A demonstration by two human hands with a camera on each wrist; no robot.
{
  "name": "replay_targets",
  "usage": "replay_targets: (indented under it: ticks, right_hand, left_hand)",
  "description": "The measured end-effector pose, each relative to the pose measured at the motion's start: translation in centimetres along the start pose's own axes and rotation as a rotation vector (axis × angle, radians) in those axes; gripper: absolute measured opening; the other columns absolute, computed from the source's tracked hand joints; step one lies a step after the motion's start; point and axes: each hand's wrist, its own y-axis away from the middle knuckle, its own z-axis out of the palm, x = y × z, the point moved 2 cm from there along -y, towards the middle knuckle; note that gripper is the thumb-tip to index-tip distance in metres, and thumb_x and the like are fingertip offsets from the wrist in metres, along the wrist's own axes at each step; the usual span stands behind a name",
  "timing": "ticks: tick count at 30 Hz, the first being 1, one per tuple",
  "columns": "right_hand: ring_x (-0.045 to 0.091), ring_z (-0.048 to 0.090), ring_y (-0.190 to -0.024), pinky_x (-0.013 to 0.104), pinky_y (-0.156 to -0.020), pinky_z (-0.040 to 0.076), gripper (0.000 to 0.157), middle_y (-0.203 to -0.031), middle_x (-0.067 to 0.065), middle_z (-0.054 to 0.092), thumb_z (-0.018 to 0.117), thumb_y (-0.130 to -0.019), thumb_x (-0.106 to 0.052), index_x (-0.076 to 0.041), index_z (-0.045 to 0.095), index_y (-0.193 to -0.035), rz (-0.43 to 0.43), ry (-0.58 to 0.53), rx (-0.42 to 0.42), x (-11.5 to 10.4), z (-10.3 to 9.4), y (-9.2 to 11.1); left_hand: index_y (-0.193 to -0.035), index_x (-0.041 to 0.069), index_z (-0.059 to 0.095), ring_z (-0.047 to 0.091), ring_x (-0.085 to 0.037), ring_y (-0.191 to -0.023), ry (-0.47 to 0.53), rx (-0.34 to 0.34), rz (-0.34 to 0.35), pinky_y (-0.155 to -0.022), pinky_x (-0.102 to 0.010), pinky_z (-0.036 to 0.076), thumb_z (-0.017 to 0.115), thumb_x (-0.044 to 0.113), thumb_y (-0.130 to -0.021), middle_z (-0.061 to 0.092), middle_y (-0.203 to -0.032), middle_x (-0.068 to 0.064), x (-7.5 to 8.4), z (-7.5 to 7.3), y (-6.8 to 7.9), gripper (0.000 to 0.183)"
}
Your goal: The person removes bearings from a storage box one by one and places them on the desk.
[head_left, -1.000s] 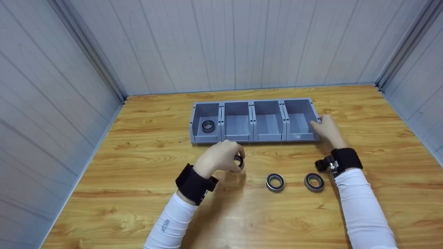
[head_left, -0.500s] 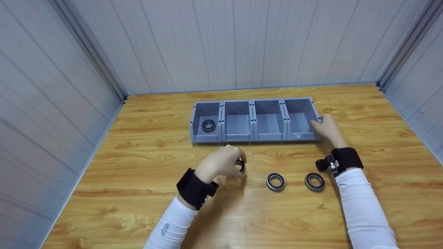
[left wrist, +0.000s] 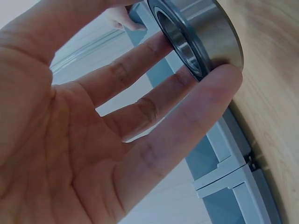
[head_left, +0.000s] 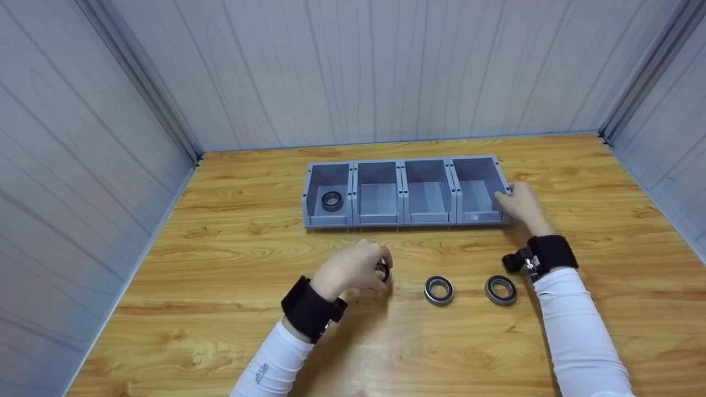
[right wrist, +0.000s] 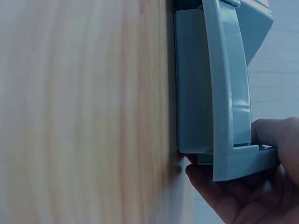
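Note:
My left hand (head_left: 353, 269) pinches a ball bearing (left wrist: 210, 35) between thumb and fingers, in front of the bins; its steel outer ring and dark seal show in the left wrist view. My right hand (head_left: 523, 207) grips the right side wall of the rightmost grey bin (right wrist: 223, 93), thumb inside and fingers outside. Two more bearings lie flat on the wooden table: one bearing (head_left: 439, 290) between the hands, another bearing (head_left: 501, 290) near the right wrist. A further bearing (head_left: 332, 201) lies in the leftmost bin (head_left: 328, 221).
Several grey bins stand joined in a row, the second bin (head_left: 378, 219) and third bin (head_left: 430, 218) between the outer ones. White panel walls (head_left: 364, 71) close off the back and both sides of the table (head_left: 220, 320).
My left hand, with the bearing in its grip, has moved a little toward me and down, away from the bins. The right hand has stayed on the bin wall.

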Motion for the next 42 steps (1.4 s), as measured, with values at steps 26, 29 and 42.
replay_targets:
  ticks: [26, 29, 42]
  right_hand:
    - [0.009, 0.048, -0.06, 0.022, -0.054, 0.042, 0.042, -0.086, 0.017, 0.057, 0.05, -0.095, -0.017, 0.018, 0.05, -0.119, 0.029, -0.024, -0.009, -0.2, 0.1, 0.1]
    - [0.011, 0.051, -0.066, 0.022, -0.059, 0.043, 0.043, -0.094, 0.024, 0.058, 0.049, -0.095, -0.017, 0.018, 0.049, -0.12, 0.026, -0.02, -0.008, -0.3, 0.1, 0.1]
    - [0.011, 0.047, -0.061, 0.023, -0.055, 0.042, 0.036, -0.082, 0.014, 0.054, 0.05, -0.094, -0.015, 0.016, 0.054, -0.111, 0.012, -0.007, 0.014, 0.0, 0.1, 0.1]
  left_hand:
    - [-0.091, 0.013, 0.071, 0.06, -0.012, -0.08, 0.018, -0.013, 0.018, -0.071, -0.027, 0.049, 0.081, 0.02, -0.065, 0.067, -0.089, 0.001, -0.1, 2.1, -0.1, 0.029]
    - [-0.093, 0.013, 0.07, 0.06, -0.013, -0.081, 0.002, -0.017, 0.016, -0.072, -0.028, 0.049, 0.081, 0.02, -0.066, 0.067, -0.09, 0.001, -0.1, 2.3, -0.1, 0.03]
    - [-0.093, 0.012, 0.069, 0.058, -0.015, -0.085, 0.03, -0.014, 0.01, -0.073, -0.027, 0.048, 0.08, 0.015, -0.066, 0.066, -0.093, -0.001, 0.0, 2.8, -0.1, 0.029]
